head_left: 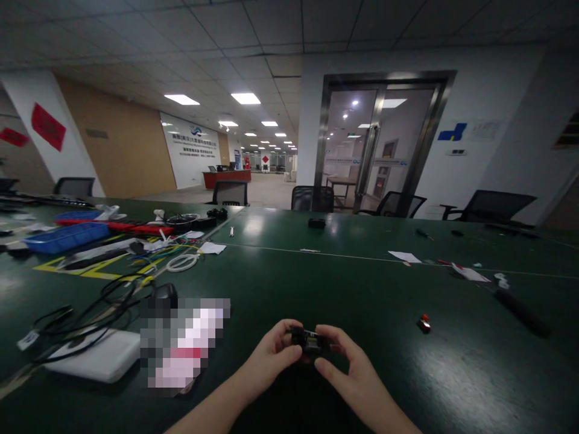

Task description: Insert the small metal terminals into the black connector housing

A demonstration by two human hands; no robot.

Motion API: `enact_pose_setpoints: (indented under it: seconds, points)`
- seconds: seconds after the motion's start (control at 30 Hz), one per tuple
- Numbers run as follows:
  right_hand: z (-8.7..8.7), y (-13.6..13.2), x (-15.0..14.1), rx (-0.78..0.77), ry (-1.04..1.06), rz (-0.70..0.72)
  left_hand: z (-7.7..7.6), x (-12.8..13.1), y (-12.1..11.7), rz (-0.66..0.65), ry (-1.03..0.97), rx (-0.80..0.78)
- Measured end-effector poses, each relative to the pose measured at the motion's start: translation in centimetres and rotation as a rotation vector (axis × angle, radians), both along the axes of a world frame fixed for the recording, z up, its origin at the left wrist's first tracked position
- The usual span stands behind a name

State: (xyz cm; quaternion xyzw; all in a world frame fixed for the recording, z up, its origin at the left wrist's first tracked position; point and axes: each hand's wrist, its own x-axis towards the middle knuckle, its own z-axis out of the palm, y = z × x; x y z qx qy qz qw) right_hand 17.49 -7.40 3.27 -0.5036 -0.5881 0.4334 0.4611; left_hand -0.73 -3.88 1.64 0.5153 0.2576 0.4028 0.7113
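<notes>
A small black boxy device (pixel 312 342) with a pale yellowish patch on its upper face is held just in front of me, over the green table. My left hand (pixel 277 352) pinches its left end between thumb and fingers. On the other side, my right hand (pixel 346 361) has its forefinger at the top right edge and its thumb below, around the right end. The exact kind of device is too small and dark to make out. Farther right, a small red and black object (pixel 424 323) lies on the table.
To the left are a white box (pixel 97 355) with black cables over it, a blurred-out item (pixel 190 349), a coiled white cable (pixel 182 263) and a blue tray (pixel 67 237). A dark long tool (pixel 522 312) and papers (pixel 470 273) lie right. Chairs (pixel 312 198) line the far edge.
</notes>
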Motion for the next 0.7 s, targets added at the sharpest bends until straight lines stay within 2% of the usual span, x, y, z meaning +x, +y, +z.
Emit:
enact_pose_setpoints:
  seconds: [0.2, 0.37, 0.7]
  points:
    - [-0.6, 0.5, 0.2, -0.080, 0.118, -0.014, 0.0, -0.2, 0.2, 0.030, -0.009, 0.003]
    - [-1.2, 0.9, 0.4, -0.082, 0.165, 0.004, -0.2, -0.3, 0.2, 0.031, -0.021, 0.021]
    - [-0.8, 0.7, 0.1, -0.139, 0.224, -0.017, -0.1, -0.3, 0.0, 0.025, -0.021, 0.031]
